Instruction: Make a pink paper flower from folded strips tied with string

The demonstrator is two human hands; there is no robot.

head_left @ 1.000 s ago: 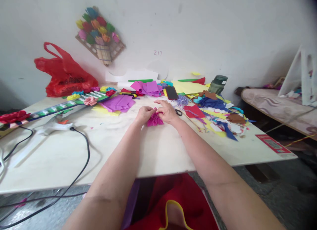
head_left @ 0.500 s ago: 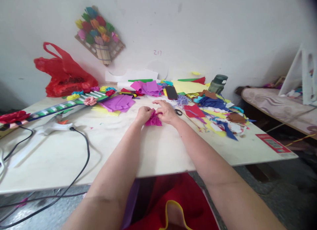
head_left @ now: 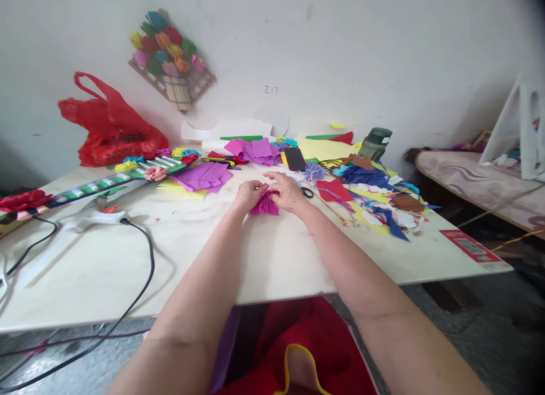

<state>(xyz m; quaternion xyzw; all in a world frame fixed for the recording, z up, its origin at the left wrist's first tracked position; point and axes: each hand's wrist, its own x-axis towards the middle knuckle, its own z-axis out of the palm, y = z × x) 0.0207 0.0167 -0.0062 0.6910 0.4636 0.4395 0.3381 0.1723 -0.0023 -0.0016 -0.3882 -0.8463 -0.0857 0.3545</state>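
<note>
From the head view, both hands meet over a small bunch of magenta crepe paper [head_left: 264,204] lying on the pale wooden table [head_left: 272,259], a little nearer the person than the black scissors [head_left: 307,192]. The left hand [head_left: 248,194] pinches the bunch's left side with fingers curled narrow around it; the right hand [head_left: 287,192] presses on its right side, fingers bent close over the pleats (thumb hidden, so the exact grip there is unclear).

The paper already looks gathered into ruffled folds, so I'd judge the shaping is partly done, though it isn't yet a tidy bloom like the paper flowers [head_left: 168,46] hung on the wall well behind the scissors.

Behind and left of the scissors lie purple paper sheets [head_left: 203,176]; right of them, a heap of coloured scraps [head_left: 374,196]. Far to the scissors' left sit a glue gun [head_left: 96,214] with its black cord [head_left: 147,259] and a red plastic bag [head_left: 110,128].
</note>
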